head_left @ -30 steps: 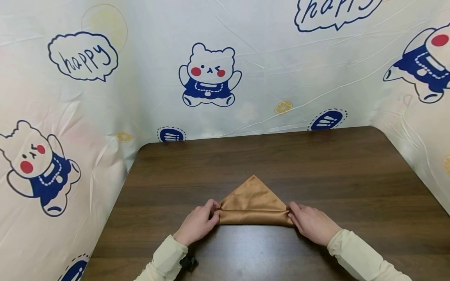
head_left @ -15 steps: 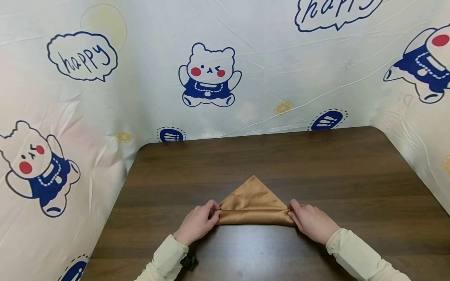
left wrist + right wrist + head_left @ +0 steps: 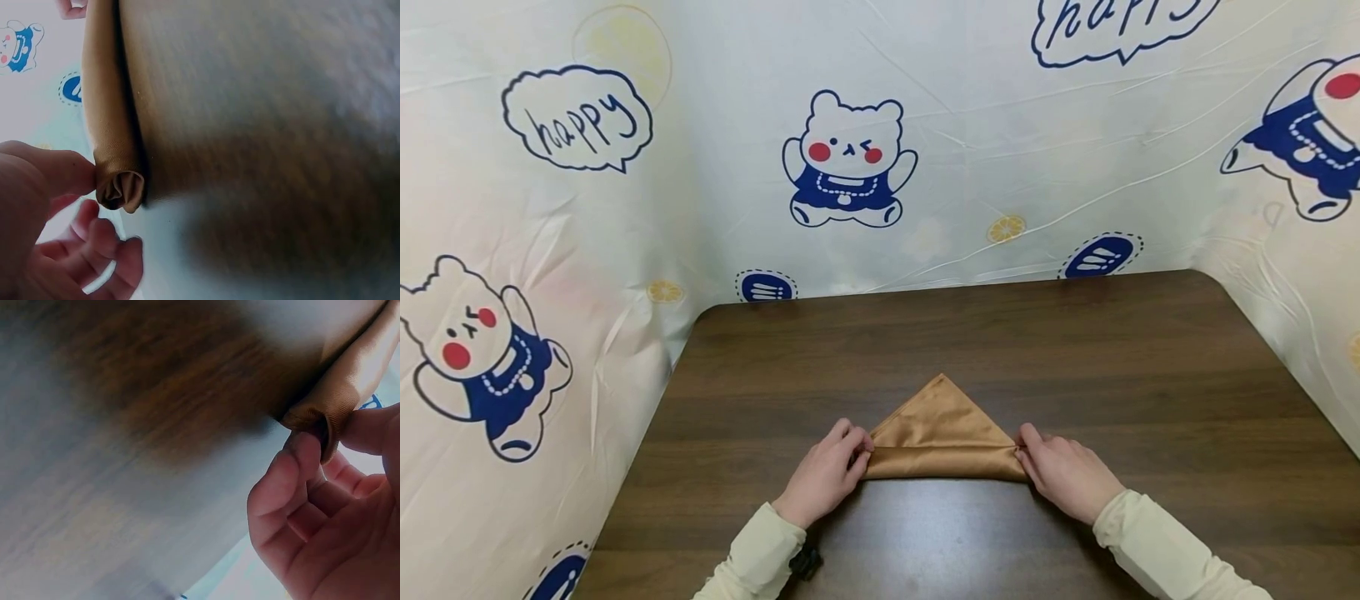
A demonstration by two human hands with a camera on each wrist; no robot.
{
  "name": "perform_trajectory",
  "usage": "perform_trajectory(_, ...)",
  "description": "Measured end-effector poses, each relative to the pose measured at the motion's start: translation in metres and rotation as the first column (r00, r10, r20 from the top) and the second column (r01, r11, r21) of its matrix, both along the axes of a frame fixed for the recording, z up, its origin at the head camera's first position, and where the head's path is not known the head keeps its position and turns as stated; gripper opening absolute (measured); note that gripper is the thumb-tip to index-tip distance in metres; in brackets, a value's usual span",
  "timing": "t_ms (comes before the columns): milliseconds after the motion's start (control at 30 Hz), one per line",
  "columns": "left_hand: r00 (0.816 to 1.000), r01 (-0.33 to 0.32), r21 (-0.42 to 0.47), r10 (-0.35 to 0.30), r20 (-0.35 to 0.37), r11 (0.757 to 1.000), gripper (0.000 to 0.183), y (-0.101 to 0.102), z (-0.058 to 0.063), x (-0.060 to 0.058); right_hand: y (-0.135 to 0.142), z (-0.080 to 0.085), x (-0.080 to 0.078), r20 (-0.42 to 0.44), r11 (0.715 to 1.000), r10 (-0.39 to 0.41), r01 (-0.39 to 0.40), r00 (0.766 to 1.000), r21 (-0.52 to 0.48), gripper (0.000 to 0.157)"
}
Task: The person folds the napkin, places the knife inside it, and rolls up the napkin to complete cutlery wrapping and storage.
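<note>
A gold-brown satin cloth lies on the table as a triangle, its point facing away and its near edge rolled into a thick tube. My left hand holds the left end of the roll. In the left wrist view the thumb presses that spiral end, while the lower fingers curl loosely below it. At the opposite end my right hand pinches the roll. The right wrist view shows the thumb on one side of the hollow end and the index fingertip at its opening.
The dark wood-grain table has rounded far corners. A pale curtain printed with bears and the word "happy" hangs behind it and along both sides. A small black object shows at the left sleeve's cuff.
My left hand has shifted slightly up and to the right at the roll's end, its fingers changing position. The right hand and the cloth look almost the same.
</note>
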State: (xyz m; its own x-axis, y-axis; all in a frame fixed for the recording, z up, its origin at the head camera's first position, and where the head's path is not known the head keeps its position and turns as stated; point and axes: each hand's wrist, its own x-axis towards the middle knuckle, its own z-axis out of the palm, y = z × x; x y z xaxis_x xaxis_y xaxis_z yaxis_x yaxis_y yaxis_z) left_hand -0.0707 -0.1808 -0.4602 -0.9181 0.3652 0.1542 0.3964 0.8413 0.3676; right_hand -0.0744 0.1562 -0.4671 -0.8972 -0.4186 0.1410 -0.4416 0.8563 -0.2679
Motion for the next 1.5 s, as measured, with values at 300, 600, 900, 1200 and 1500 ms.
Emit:
perform_trajectory(300, 0.984, 0.137, -0.095, -0.146, -0.1, 0.986, 0.01, 0.0005, 0.0004, 0.0032, -0.0024, 0.0006, 0.002, -0.152, 0.999, -0.01, 0.017, 0.988, 0.044, 0.013)
perform_trajectory(600, 0.983, 0.15, -0.171, -0.166, -0.082, 0.974, 0.019, -0.0014, 0.003, 0.0075, -0.0023, -0.003, -0.0002, -0.26, 0.99, 0.136, -0.125, 0.956, 0.059, 0.008)
perform_trajectory(900, 0.981, 0.153, -0.222, -0.174, -0.081, 0.963, 0.027, -0.0008, 0.0048, 0.0076, 0.0006, -0.0026, 0.0055, -0.231, 0.973, 0.229, -0.223, 0.946, 0.054, 0.023)
perform_trajectory(1200, 0.982, 0.145, -0.24, -0.169, -0.084, 0.96, 0.033, -0.0009, 0.0032, 0.0052, 0.0019, 0.0014, 0.0054, -0.208, 0.97, 0.244, -0.234, 0.947, 0.069, 0.029)
perform_trajectory(1500, 0.981, 0.142, -0.247, -0.17, -0.094, 0.958, 0.034, -0.0021, 0.0015, 0.0034, 0.0003, -0.0012, 0.0049, -0.234, 0.971, 0.24, -0.232, 0.942, 0.059, 0.026)
